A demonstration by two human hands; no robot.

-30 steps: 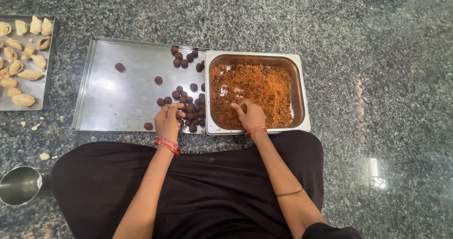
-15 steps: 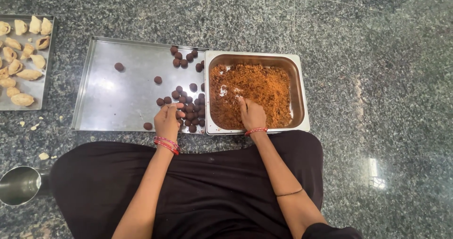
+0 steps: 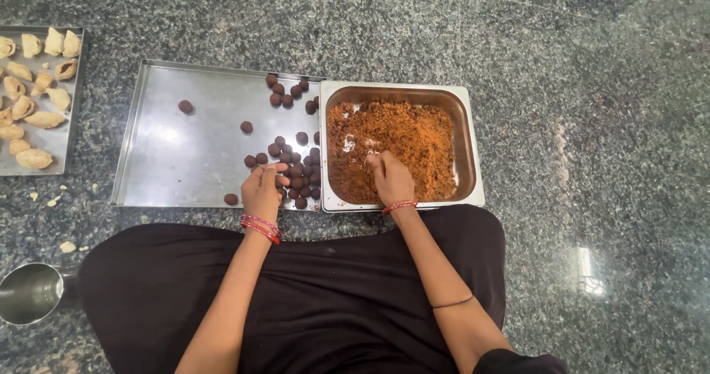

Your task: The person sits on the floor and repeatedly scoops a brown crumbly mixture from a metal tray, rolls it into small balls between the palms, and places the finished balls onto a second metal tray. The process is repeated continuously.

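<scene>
Right grip (image 3: 390, 178) fingertips buried in brown filling (image 3: 414, 134), closure hidden; left grip (image 3: 262, 189) unclear.

— Floor (image 3: 577, 86): polished granite, dark grey-green, speckled with pale flecks. It fills the whole view.

— Light?

— A small bright glare patch on the stone at lower right, and a faint pale streak above it. Overhead source, not in view.

— Walls, windows, furniture?

— Cannot tell; the view points straight down. A few pale crumbs (image 3: 66, 247) lie scattered on the stone at left.
</scene>
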